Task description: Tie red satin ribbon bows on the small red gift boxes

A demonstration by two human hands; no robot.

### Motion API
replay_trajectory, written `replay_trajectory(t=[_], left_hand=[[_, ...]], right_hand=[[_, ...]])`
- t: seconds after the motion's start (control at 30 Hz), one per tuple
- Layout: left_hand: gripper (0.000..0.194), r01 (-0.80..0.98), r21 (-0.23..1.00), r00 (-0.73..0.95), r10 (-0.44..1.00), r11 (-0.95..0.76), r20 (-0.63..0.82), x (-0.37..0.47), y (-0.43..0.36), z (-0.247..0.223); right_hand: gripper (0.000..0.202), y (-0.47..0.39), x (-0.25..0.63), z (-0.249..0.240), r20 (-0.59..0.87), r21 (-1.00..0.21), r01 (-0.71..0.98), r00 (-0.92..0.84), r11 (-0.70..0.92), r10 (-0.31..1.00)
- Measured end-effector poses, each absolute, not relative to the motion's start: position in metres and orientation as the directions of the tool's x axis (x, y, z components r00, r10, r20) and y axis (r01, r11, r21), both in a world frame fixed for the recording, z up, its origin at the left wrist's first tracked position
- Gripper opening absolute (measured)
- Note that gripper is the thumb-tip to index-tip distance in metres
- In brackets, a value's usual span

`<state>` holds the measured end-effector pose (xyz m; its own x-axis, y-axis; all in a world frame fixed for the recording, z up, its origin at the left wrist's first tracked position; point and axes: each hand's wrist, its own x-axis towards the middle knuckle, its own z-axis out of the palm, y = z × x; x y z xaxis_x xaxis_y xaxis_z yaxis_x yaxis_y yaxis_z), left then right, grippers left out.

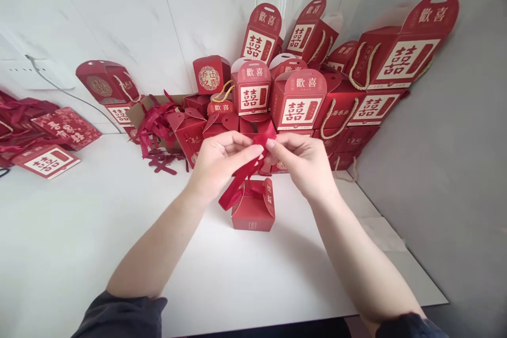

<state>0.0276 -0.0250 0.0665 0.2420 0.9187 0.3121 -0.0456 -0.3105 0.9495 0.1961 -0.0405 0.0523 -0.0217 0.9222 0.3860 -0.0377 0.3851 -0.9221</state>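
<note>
A small red gift box (252, 215) stands upright on the white table, its top flaps raised. Just above and behind it, a red ribbon (234, 191) hangs from between my two hands, with one end dangling at the box's left side. My left hand (222, 161) pinches the ribbon between thumb and fingers. Close beside it, my right hand (303, 161) pinches the same ribbon near its upper part. Whether the ribbon is joined to the box is hidden by the hands and the ribbon's folds.
Red gift boxes (299, 97) are stacked along the tiled wall and the grey side wall (435, 169). A cardboard box with loose red ribbons (158, 119) stands behind my left hand. Flat red cartons (47, 161) lie at far left, near a cable (79, 87).
</note>
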Motion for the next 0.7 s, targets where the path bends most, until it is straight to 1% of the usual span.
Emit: replay_trajectory(t=[0.07,0.27,0.43,0.53,0.7], left_hand=[[0.019,-0.029,0.949,0.237,0.920,-0.314,0.311,0.031,-0.026,0.059],[0.023,-0.045,0.953,0.193,0.933,-0.300,0.303,0.031,-0.019,0.052],[0.029,-0.023,0.945,0.204,0.924,-0.326,0.324,0.032,-0.019,0.052],[0.031,0.005,0.940,0.195,0.922,-0.342,0.334,0.034,-0.020,0.049],[0.029,0.020,0.915,0.255,0.887,-0.404,0.386,0.030,-0.018,0.049]], right_hand=[[0.029,-0.040,0.195,0.051,0.355,-0.934,-0.075,-0.077,0.350,0.932],[0.027,-0.041,0.197,0.052,0.315,-0.949,-0.064,-0.101,0.310,0.944],[0.023,-0.041,0.197,0.051,0.329,-0.944,-0.053,-0.174,0.325,0.928],[0.025,-0.041,0.198,0.050,0.333,-0.943,-0.053,-0.199,0.330,0.921],[0.032,-0.042,0.197,0.051,0.385,-0.922,-0.028,-0.156,0.386,0.910]])
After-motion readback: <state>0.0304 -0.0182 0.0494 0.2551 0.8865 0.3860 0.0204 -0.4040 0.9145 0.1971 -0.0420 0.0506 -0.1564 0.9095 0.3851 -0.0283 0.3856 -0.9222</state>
